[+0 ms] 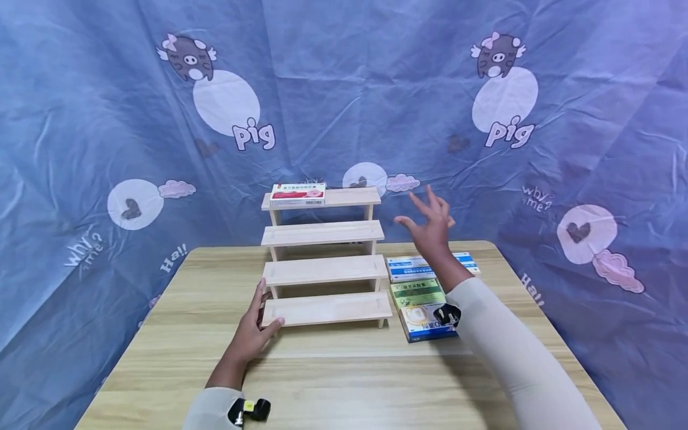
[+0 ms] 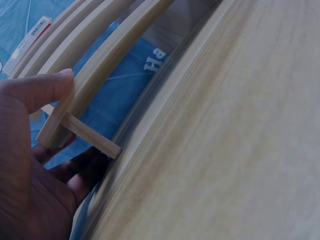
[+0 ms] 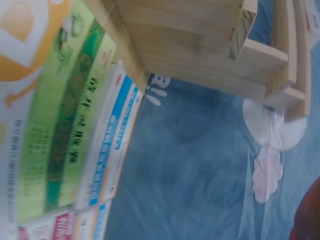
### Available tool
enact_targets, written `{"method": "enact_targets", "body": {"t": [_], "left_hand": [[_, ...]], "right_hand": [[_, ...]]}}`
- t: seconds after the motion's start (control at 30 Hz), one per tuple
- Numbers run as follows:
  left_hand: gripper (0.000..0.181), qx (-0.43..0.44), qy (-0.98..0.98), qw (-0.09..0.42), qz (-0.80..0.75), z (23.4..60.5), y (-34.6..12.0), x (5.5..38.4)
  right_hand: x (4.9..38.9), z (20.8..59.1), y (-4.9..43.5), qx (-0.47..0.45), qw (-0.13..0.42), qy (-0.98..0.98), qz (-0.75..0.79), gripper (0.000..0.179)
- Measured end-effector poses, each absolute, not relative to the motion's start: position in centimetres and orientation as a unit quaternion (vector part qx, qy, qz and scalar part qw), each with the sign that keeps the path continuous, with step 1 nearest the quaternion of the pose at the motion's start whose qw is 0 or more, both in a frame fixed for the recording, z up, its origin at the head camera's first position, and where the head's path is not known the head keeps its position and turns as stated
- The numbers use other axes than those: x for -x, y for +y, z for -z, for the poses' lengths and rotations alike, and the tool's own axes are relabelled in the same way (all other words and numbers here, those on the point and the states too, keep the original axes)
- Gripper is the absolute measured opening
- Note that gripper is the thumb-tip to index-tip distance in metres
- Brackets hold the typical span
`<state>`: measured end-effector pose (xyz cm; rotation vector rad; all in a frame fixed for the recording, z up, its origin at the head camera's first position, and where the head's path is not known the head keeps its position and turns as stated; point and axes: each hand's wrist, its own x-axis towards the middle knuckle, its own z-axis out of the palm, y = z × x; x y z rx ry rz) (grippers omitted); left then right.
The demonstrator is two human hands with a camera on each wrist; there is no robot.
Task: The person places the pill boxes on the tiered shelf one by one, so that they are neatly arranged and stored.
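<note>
A pale wooden step shelf (image 1: 325, 270) with several tiers stands on the table. At the left end of its lowest tier, my left hand (image 1: 249, 334) grips the board, thumb over the top and fingers beneath and behind it; the left wrist view shows this thumb (image 2: 47, 87) on the board's edge. A white and red medicine box (image 1: 297, 194) lies on the left part of the top tier. My right hand (image 1: 432, 224) is raised in the air to the right of the upper tiers, fingers spread and holding nothing. In the right wrist view only a blurred bit of it shows.
Right of the shelf lie several medicine boxes: a blue and white box (image 1: 411, 272), a green box (image 1: 416, 292) and a white and blue box (image 1: 421, 322), partly covered by my right forearm. A blue patterned cloth (image 1: 322, 107) hangs around the wooden table (image 1: 177, 358).
</note>
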<state>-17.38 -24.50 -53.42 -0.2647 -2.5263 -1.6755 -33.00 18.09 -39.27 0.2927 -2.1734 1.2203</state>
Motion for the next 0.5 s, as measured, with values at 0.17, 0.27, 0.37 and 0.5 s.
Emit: {"method": "enact_targets", "body": {"t": [0.17,0.27,0.37,0.5], "left_hand": [[0.107,0.089,-0.828,0.053,0.551,53.4,-24.5,17.4],[0.107,0.09,-0.827,0.053,0.552,53.4,-24.4,17.4],[0.107,0.089,-0.825,0.046,0.556,53.5,-24.4,17.4],[0.107,0.092,-0.826,0.048,0.554,53.5,-24.4,17.4]], "right_hand": [[32.1,40.1,20.0,-0.068,0.288,-0.826,-0.48,0.069],[31.9,40.5,20.9,-0.048,0.277,-0.828,-0.486,0.069],[31.5,40.8,21.9,-0.028,0.259,-0.832,-0.49,0.068],[31.0,41.0,22.9,-0.01,0.23,-0.847,-0.48,0.067]]}}
